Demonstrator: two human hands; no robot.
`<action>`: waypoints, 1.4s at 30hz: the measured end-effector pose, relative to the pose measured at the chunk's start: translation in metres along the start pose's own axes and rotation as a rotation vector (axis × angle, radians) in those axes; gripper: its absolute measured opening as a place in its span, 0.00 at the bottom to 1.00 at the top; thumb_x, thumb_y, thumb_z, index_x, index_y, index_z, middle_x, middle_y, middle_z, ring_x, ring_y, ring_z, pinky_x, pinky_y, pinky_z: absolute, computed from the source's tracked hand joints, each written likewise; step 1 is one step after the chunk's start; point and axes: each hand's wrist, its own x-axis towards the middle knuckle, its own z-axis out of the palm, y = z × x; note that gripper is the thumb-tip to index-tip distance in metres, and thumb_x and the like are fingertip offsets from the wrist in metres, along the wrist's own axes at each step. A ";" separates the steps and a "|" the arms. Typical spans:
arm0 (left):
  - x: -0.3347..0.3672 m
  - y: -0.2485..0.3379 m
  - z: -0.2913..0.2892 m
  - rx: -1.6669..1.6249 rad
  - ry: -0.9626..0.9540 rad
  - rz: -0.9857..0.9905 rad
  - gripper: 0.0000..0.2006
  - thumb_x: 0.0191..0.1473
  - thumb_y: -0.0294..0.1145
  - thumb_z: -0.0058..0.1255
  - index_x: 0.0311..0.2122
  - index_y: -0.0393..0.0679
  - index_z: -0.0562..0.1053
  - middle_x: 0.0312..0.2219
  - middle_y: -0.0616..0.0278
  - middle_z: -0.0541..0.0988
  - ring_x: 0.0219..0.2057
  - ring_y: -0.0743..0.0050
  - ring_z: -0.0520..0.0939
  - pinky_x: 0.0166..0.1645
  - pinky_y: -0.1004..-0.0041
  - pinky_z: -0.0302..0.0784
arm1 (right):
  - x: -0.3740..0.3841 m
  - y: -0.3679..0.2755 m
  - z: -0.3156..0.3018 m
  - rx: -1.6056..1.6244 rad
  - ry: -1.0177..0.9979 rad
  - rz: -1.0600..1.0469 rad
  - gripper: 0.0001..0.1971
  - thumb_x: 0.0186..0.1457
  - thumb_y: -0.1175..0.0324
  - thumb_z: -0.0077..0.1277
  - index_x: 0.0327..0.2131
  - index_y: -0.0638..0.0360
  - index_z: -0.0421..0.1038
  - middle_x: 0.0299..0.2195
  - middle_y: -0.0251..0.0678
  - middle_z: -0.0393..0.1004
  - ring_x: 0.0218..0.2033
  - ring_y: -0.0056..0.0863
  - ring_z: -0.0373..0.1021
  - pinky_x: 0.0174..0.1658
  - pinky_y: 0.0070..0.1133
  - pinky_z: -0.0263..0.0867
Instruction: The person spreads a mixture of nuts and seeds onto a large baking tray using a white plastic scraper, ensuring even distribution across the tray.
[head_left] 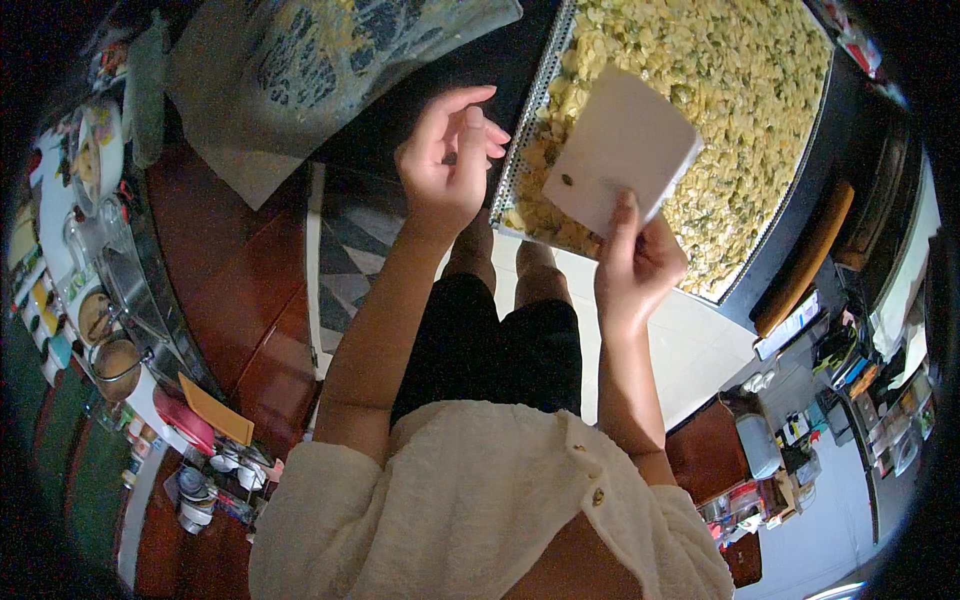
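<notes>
Between the thumb and fingers of my right hand [645, 262] is a flat white dough scraper [632, 140], held over the near left part of a tray. A small dark green seed [567, 180] sticks to its face. The tray's perforated rim [520, 160] surrounds a spread layer of pale flakes mixed with green seeds [750, 110]. My left hand [448, 165] holds nothing; its fingers are loosely bent and apart, just left of the tray's rim. The scraper hides some of the layer beneath it.
A pale sheet [240, 150] smeared with yellowish residue lies at the upper left on the dark worktop. Right of the tray are a wooden rod [808, 258] and a phone [788, 326]. Bowls and a steel pan [135, 285] crowd the far left counter.
</notes>
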 end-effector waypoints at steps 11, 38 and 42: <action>0.000 0.003 0.001 0.007 0.003 -0.040 0.12 0.60 0.29 0.36 0.44 0.37 0.69 0.22 0.59 0.77 0.20 0.81 0.75 0.24 0.82 0.69 | -0.014 0.006 -0.010 0.098 -0.023 0.143 0.13 0.58 0.69 0.48 0.24 0.70 0.71 0.16 0.27 0.68 0.20 0.11 0.59 0.22 0.13 0.57; 0.001 0.001 0.000 -0.009 0.006 -0.011 0.10 0.58 0.26 0.41 0.43 0.37 0.70 0.22 0.63 0.76 0.22 0.82 0.77 0.26 0.82 0.71 | 0.000 -0.022 0.018 0.032 -0.052 -0.143 0.13 0.52 0.71 0.52 0.17 0.65 0.67 0.10 0.41 0.63 0.10 0.24 0.58 0.16 0.21 0.56; 0.001 0.003 0.000 0.027 -0.010 -0.003 0.11 0.60 0.28 0.36 0.45 0.38 0.69 0.22 0.60 0.77 0.21 0.81 0.76 0.24 0.82 0.69 | 0.020 -0.019 0.017 0.015 -0.027 -0.019 0.14 0.53 0.70 0.52 0.18 0.66 0.67 0.11 0.37 0.67 0.12 0.17 0.57 0.16 0.20 0.55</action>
